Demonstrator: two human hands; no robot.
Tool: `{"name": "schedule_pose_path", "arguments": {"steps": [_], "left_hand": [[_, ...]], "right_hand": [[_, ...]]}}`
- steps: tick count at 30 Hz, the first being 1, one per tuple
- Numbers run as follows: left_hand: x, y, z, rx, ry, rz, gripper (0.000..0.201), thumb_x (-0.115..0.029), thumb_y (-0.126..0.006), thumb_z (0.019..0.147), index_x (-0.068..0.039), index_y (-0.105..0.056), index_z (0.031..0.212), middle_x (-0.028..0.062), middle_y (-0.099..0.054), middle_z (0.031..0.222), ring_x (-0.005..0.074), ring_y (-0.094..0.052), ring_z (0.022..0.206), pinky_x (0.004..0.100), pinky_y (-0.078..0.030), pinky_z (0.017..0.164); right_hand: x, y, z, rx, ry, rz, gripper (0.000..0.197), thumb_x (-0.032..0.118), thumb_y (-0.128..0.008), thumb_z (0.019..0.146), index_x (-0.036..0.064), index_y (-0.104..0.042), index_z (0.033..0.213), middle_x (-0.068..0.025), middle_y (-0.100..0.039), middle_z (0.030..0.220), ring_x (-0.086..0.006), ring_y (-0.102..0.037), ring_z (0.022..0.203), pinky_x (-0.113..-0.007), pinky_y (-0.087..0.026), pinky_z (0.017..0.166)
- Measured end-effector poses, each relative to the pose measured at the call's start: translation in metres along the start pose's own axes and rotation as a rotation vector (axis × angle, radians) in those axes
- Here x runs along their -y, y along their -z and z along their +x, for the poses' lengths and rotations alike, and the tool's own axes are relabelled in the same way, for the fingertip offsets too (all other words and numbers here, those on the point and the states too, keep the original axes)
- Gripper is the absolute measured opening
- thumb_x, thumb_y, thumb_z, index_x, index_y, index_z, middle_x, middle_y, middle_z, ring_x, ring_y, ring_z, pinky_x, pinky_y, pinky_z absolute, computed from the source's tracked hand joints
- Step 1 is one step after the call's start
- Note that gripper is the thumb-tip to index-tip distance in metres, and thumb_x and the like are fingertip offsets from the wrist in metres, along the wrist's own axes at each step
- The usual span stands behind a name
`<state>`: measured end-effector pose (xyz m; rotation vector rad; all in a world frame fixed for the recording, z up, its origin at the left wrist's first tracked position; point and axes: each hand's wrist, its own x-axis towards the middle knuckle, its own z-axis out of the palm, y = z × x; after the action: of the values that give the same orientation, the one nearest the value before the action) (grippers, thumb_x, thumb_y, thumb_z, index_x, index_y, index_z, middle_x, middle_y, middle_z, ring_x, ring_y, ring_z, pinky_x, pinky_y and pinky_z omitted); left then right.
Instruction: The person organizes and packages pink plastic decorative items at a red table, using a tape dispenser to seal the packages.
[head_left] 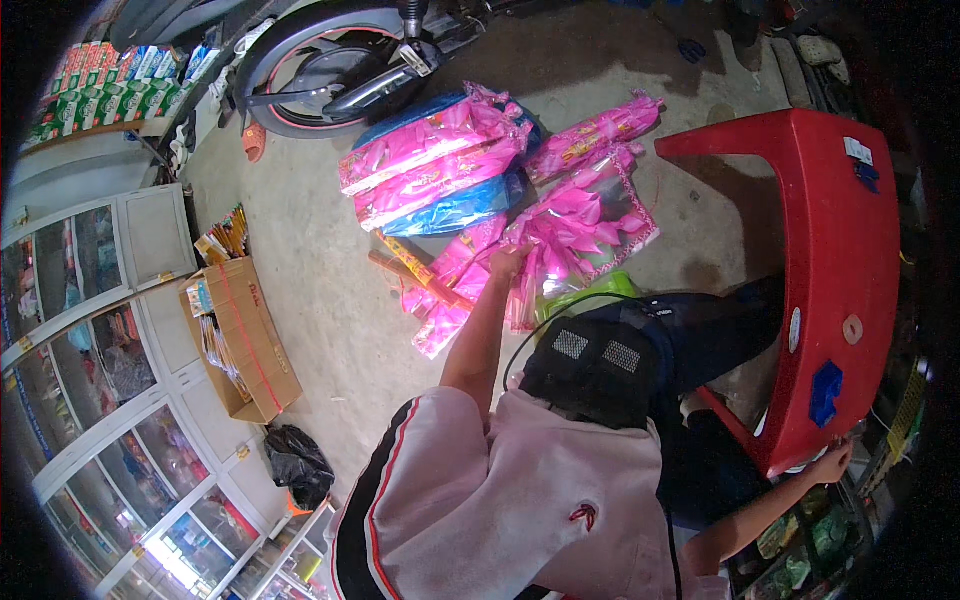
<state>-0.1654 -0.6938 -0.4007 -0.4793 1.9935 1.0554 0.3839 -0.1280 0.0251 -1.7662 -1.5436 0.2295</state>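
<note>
My left hand (508,262) reaches down to a pile of pink plastic-wrapped packets on the floor. Its fingers close on a pink plastic packet (575,235) with a clear, pink-patterned wrapper. Yellow-and-red tubes (425,268) lie just left of that hand. Far to the right, my right hand (832,462) is at the near end of a red plastic table (835,260), beside cluttered shelving. Its fingers are curled, and what they hold is too small to make out. A blue clip-like piece (826,394) and a small ring (852,330) lie on the red top.
Pink packets over blue bundles (450,205) lie ahead, near a motorbike wheel (325,75). At left stand a cardboard box (245,335), a black plastic bag (298,462) and glass-fronted cabinets (160,240). A green plastic item (590,290) sits close to my knees.
</note>
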Motion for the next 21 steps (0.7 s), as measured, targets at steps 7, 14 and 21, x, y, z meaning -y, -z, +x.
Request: {"name": "schedule_pose_path", "arguments": {"steps": [7, 14, 21], "left_hand": [[-0.017, -0.016, -0.013, -0.182, -0.328, 0.347, 0.071, -0.055, -0.077, 0.080, 0.003, -0.069, 0.120, 0.0307, -0.062, 0.132, 0.0401, -0.055, 0.130, 0.0454, -0.038, 0.113], [-0.058, -0.013, -0.008, 0.351, -0.392, 0.265, 0.044, -0.034, -0.063, 0.091, -0.004, -0.066, 0.124, 0.0254, -0.073, 0.102, 0.0420, -0.070, 0.097, 0.0502, -0.053, 0.083], [-0.106, -0.034, 0.010, 0.171, -0.615, 0.460, 0.054, -0.033, -0.069, 0.087, -0.002, -0.062, 0.130, 0.0263, -0.070, 0.115, 0.0438, -0.069, 0.105, 0.0469, -0.054, 0.090]], "right_hand": [[0.010, 0.002, -0.006, -0.006, -0.037, 0.001, 0.037, 0.030, -0.060, 0.102, 0.0011, -0.074, 0.120, -0.0113, -0.076, 0.110, -0.0230, -0.075, 0.096, -0.036, -0.060, 0.083], [-0.001, 0.012, 0.000, -0.013, 0.004, -0.070, 0.035, 0.027, -0.059, 0.103, 0.0013, -0.072, 0.124, -0.0117, -0.075, 0.112, -0.0236, -0.075, 0.094, -0.037, -0.060, 0.081], [-0.011, 0.015, 0.001, -0.030, 0.012, -0.057, 0.033, 0.023, -0.058, 0.104, 0.0008, -0.071, 0.124, -0.0121, -0.075, 0.113, -0.0234, -0.074, 0.095, -0.036, -0.060, 0.082]]}}
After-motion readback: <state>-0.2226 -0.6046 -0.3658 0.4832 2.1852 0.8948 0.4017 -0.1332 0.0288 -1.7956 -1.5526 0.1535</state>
